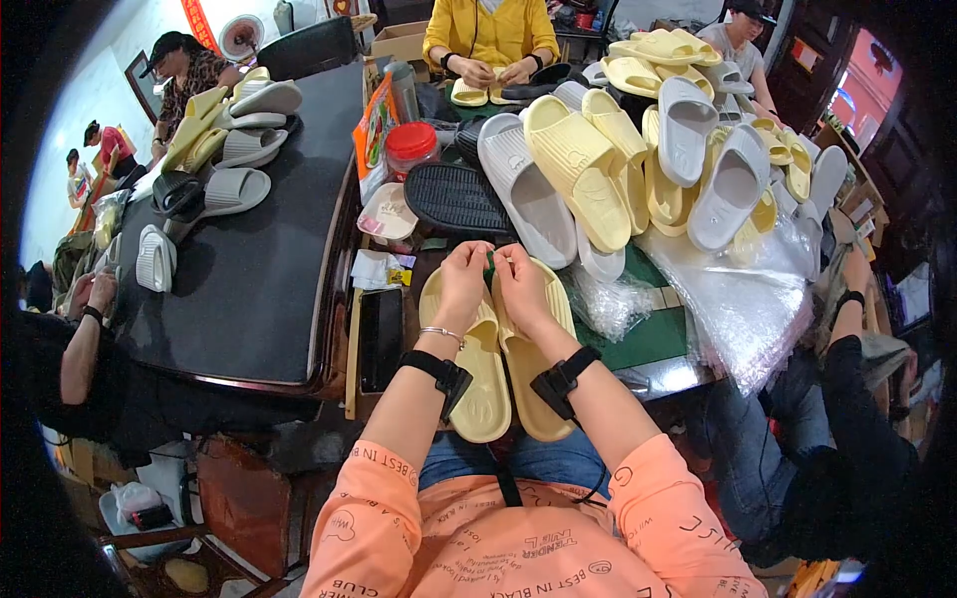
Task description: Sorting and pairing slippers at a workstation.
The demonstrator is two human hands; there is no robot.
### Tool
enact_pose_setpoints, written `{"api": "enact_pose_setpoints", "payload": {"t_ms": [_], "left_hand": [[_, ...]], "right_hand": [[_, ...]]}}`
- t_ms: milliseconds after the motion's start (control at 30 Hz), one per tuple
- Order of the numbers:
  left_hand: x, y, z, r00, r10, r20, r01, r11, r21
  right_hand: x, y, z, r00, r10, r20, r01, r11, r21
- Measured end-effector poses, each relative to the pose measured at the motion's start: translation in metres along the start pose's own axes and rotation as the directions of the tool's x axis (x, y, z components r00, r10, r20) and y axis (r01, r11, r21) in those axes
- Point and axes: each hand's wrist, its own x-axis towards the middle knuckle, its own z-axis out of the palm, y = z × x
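Both hands, left hand (461, 282) and right hand (520, 282), pinch something tiny (too small to identify) over yellow slippers (495, 384); piled slippers (618, 169) crowd behind.

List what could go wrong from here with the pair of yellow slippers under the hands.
The pair of yellow slippers overhangs the table's near edge, so it may slide into the lap. The left hand and right hand pinch something small and green; it looks easy to drop. The heap of slippers behind could topple onto them.
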Motion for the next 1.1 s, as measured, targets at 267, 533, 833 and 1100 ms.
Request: {"api": "enact_pose_setpoints", "payload": {"t_ms": [267, 533, 833, 1100], "left_hand": [[0.001, 0.0, 0.0, 1.0, -0.012, 0.028, 0.013, 0.998, -0.066], [-0.002, 0.005, 0.0, 0.997, -0.033, 0.074, 0.039, 0.996, -0.086], [-0.006, 0.013, 0.0, 0.993, -0.052, 0.11, 0.045, 0.997, 0.064], [-0.005, 0.011, 0.0, 0.991, -0.069, 0.112, 0.064, 0.997, 0.041]], "right_hand": [[0.0, 0.001, 0.0, 0.999, -0.011, -0.034, 0.011, 1.0, 0.004], [0.001, 0.008, 0.002, 0.998, -0.006, -0.069, 0.01, 0.998, 0.057], [0.003, 0.015, 0.001, 1.0, 0.002, -0.02, 0.0, 0.991, 0.137], [0.002, 0.016, 0.001, 0.999, 0.037, -0.018, -0.034, 0.987, 0.157]]}}
